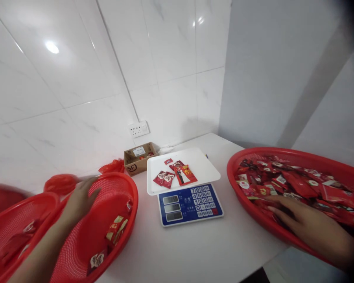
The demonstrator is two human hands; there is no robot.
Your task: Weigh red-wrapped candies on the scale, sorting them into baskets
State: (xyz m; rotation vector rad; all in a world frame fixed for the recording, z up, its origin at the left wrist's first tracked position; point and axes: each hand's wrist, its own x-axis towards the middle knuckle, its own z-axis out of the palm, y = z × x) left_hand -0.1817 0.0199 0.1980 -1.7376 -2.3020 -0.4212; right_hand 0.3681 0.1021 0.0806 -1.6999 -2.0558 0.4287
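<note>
My left hand is over the far rim of a red mesh basket, fingers stretched out and thumb apart, holding nothing I can see. A few small snack packets lie in that basket. On the right, my right hand reaches over the near rim of a large red basket heaped with red packets. Its thumb and fingers are apart, with the fingertips at the packets. Between the hands, several red packets lie on the white tray of a scale with a blue keypad panel.
Another red basket with packets stands at the far left. Behind are red plastic bags and a small open cardboard box. A socket is on the tiled wall. The white table's front edge shows at lower right.
</note>
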